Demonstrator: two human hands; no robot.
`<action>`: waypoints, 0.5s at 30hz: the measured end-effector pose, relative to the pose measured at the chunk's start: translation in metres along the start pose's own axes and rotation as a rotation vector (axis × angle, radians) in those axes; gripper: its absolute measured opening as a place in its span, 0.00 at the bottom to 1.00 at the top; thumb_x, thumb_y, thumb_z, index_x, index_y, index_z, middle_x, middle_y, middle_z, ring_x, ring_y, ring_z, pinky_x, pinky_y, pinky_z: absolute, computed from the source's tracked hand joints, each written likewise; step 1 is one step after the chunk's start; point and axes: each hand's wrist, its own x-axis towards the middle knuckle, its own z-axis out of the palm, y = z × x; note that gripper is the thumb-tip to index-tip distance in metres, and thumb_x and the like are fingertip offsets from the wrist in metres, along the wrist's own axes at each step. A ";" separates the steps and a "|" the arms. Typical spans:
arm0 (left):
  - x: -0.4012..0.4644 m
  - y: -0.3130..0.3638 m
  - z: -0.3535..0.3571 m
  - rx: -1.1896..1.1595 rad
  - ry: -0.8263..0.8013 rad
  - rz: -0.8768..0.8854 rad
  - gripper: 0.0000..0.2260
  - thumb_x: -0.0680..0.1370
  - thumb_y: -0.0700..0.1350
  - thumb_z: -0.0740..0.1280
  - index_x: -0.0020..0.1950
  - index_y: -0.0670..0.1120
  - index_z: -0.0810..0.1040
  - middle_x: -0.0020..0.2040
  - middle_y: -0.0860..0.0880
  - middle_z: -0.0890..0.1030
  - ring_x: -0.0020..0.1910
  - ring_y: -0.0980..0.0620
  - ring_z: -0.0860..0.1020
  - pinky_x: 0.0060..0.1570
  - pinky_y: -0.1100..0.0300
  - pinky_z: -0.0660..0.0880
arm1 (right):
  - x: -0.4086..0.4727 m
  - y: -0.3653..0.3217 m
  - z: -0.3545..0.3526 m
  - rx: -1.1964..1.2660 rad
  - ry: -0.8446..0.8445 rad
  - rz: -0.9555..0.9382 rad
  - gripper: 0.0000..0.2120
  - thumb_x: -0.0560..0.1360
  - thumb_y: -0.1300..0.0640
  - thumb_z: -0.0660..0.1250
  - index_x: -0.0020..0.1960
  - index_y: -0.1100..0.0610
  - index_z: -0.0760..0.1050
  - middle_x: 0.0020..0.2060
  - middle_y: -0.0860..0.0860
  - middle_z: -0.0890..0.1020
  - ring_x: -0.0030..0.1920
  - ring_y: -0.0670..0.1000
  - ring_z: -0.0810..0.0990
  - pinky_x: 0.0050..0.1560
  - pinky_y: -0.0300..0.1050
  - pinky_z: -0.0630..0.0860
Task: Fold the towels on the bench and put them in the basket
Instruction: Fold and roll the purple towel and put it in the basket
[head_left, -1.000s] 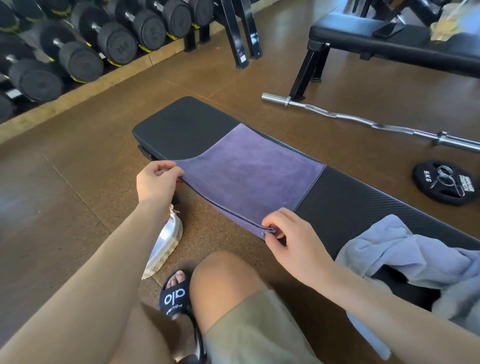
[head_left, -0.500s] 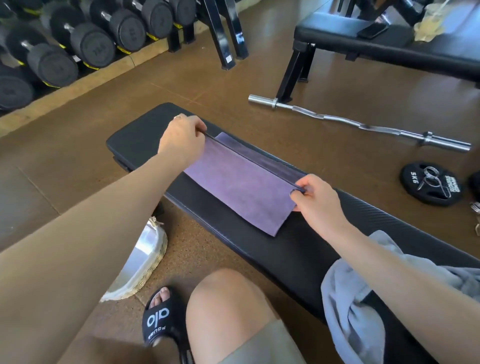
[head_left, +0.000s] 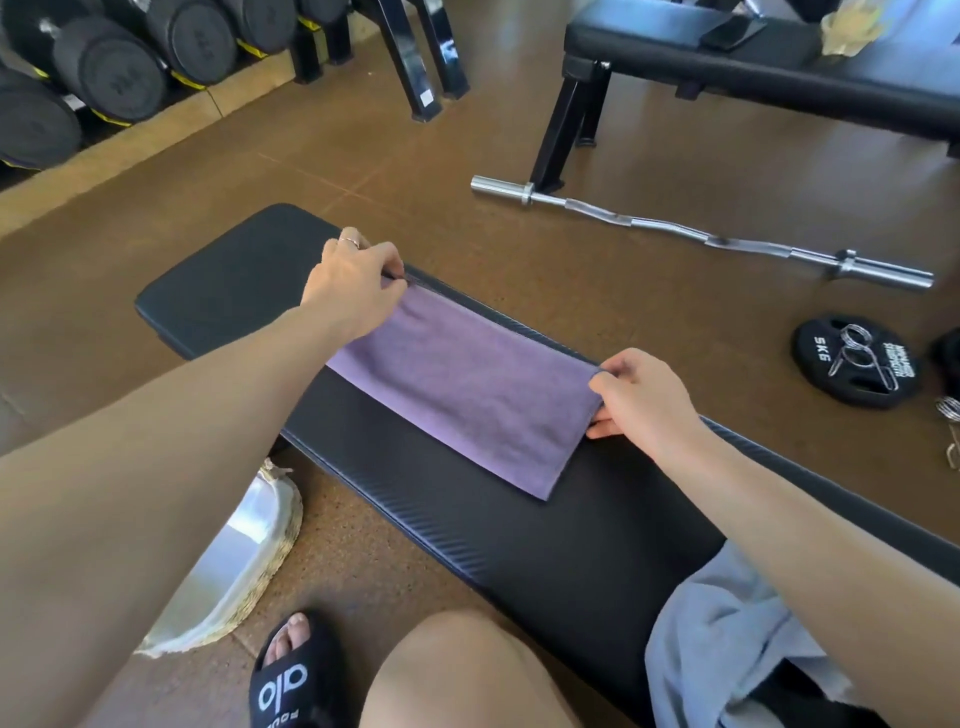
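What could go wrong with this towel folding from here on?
1. The left hand and right hand pinch only the far corners of the purple cloth towel; a slipped corner could leave the fold crooked.
2. The crumpled grey towel hangs over the near edge of the black padded bench and might slide to the floor.
3. The woven straw basket sits low beside the bench, partly hidden by the forearm, so a drop could miss it.

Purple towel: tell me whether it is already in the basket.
No, the purple towel lies on the bench, both hands pinching its far corners; the basket sits on the floor.
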 end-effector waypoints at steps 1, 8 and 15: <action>0.001 -0.004 0.003 -0.023 -0.032 -0.022 0.09 0.80 0.49 0.65 0.59 0.52 0.77 0.59 0.47 0.69 0.60 0.44 0.70 0.54 0.49 0.75 | 0.001 -0.001 0.000 -0.006 0.006 0.005 0.04 0.80 0.60 0.61 0.53 0.55 0.74 0.41 0.52 0.83 0.31 0.51 0.85 0.44 0.51 0.85; 0.002 -0.022 0.009 -0.283 -0.110 -0.295 0.20 0.79 0.48 0.67 0.70 0.47 0.72 0.58 0.50 0.79 0.53 0.51 0.74 0.52 0.58 0.70 | -0.006 0.004 0.004 -0.159 0.126 -0.175 0.06 0.77 0.60 0.64 0.53 0.52 0.73 0.41 0.49 0.81 0.36 0.47 0.81 0.38 0.38 0.77; -0.001 -0.023 0.014 -0.262 -0.083 -0.291 0.12 0.79 0.47 0.67 0.61 0.48 0.79 0.53 0.52 0.79 0.51 0.51 0.74 0.51 0.58 0.70 | -0.010 0.009 0.010 -0.281 0.221 -0.429 0.14 0.75 0.66 0.66 0.59 0.56 0.73 0.44 0.47 0.79 0.46 0.49 0.78 0.50 0.45 0.74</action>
